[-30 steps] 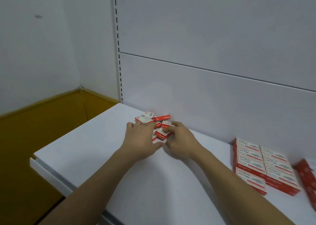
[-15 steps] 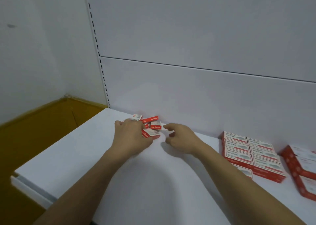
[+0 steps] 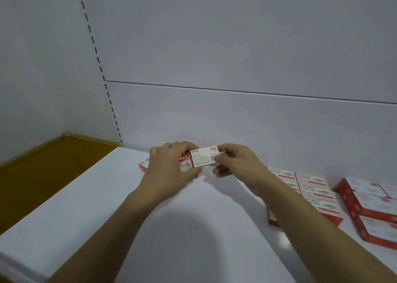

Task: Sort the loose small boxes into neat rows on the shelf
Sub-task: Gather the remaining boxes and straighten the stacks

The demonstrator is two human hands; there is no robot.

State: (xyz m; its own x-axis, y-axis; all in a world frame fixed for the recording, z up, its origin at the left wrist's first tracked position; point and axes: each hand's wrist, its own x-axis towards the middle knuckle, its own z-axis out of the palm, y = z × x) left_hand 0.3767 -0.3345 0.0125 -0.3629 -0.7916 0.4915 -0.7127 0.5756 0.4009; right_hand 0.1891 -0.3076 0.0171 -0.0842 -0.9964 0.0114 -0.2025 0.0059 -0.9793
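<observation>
- Box [image 3: 204, 158] in the air between both my hands, lifted clear of the shelf [image 3: 120, 207], white label face towards me with "24/6" readable at its right end.
- My left hand [image 3: 169, 171] pinches its left end, thumb underneath and fingers curled over the top; my right hand [image 3: 234, 162] pinches the right end the same way. Both are closed on this one box, neither is free.
- The loose boxes [image 3: 144, 164] lie behind and under my left hand, close to the back panel [image 3: 236, 121]; I can only see bits of red and white, so I cannot count them.
- The neat rows [image 3: 309, 186] sit to my right on the shelf, labels up and long sides touching. Further right is a stack of larger red cartons [image 3: 369, 205].
- To do this step well, I judge I should let the left hand go and carry the box with the right alone, since the rows are on that side.
- Keep the label up and turned the same way as the laid boxes; check that before setting down.
- Set it flat just beside the last box in a row, then slide it until the edges touch, without nudging the neighbours out of line.
- My right forearm covers the near end of the rows, so I cannot tell where the open slot is until the arm moves.
</observation>
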